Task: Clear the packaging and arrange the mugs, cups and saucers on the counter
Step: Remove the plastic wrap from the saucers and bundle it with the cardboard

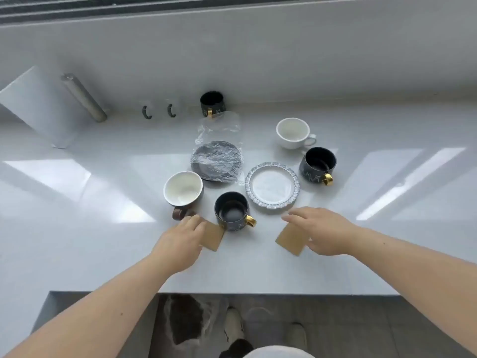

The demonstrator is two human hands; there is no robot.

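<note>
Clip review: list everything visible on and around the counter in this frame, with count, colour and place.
counter: 1, glossy white, fills the view
black mugs with gold handles: 3; right, front centre, back by the wall
white cup: 1, back right
white-lined mug, brown handle: 1, left
dark saucer: 1, centre, inside clear plastic wrap
white saucer, grey patterned rim: 1, centre right
cardboard pieces: 2, tan, flat on the counter at the front, one under each hand
clear glasses with dark handles: apparently 2, back left, hard to make out
grey cylinder: 1, far left
shoes: 2, pale, on the floor below
left hand: on the left piece
right hand: on the right piece
</note>
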